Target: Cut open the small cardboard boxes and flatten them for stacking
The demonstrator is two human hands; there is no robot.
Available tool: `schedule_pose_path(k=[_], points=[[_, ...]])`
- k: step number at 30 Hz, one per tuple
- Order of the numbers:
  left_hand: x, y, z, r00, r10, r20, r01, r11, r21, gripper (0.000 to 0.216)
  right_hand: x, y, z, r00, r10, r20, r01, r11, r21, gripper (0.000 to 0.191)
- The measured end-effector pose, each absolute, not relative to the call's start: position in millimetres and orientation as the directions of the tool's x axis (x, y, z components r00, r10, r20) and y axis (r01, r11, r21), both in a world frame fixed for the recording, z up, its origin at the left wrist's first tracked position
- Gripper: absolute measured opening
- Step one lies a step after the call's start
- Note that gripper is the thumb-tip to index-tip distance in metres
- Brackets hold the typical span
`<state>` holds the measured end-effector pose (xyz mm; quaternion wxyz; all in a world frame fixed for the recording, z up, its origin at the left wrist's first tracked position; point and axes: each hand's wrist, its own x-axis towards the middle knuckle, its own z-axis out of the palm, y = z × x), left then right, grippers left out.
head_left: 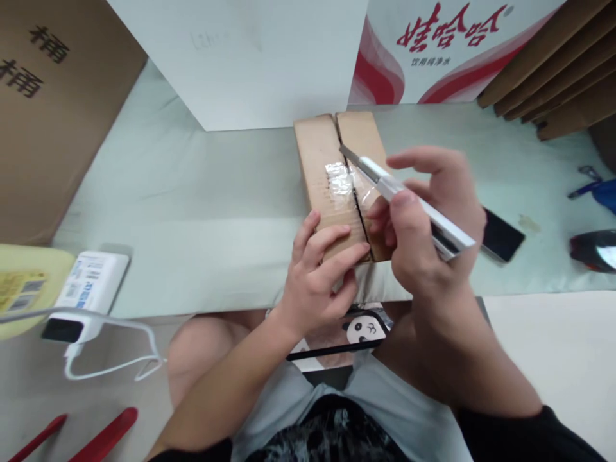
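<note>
A small brown cardboard box (315, 151) sits on the pale green cloth, with a dark seam running along its top between two flaps. Clear tape (341, 183) crosses part of that seam and looks wrinkled. My left hand (320, 273) grips the near end of the box, fingers over the top and thumb bent at the front edge. In my right hand (428, 218) is a white utility knife (418, 205), its blade out. The blade tip shows over the seam beyond the tape; whether it touches the cardboard I cannot tell.
A white carton (260, 64) and a red-and-white water carton (433, 58) stand behind the box. On the right lie a black phone (503, 236) and a dark bottle (594, 250). A white power bank (91, 289) with a cable is at the left, beside a yellow container (33, 282).
</note>
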<state>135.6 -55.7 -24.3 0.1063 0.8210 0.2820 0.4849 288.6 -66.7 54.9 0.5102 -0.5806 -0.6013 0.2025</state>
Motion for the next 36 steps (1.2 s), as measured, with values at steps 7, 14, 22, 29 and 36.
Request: schedule_pose_path(k=[7, 14, 22, 29, 36], points=[[138, -56, -26, 0.341, 0.573, 0.745, 0.37, -0.81, 0.454, 0.037, 289, -56, 39, 0.287, 0.851, 0.44, 0.483, 0.268, -0.834, 0.027], [138, -54, -26, 0.344, 0.561, 0.753, 0.397, -0.813, 0.425, 0.034, 290, -58, 43, 0.286, 0.854, 0.434, 0.555, 0.221, -0.802, 0.025], [136, -54, -27, 0.347, 0.564, 0.749, 0.392, -0.813, 0.431, 0.037, 291, -59, 43, 0.27, 0.862, 0.43, 0.582, 0.209, -0.786, 0.021], [136, -54, -25, 0.351, 0.554, 0.755, 0.387, -0.82, 0.422, 0.035, 289, -60, 42, 0.294, 0.834, 0.467, 0.599, 0.22, -0.77, 0.019], [136, -53, -26, 0.346, 0.553, 0.758, 0.392, -0.819, 0.419, 0.035, 286, -64, 40, 0.313, 0.795, 0.519, 0.655, 0.215, -0.724, 0.02]])
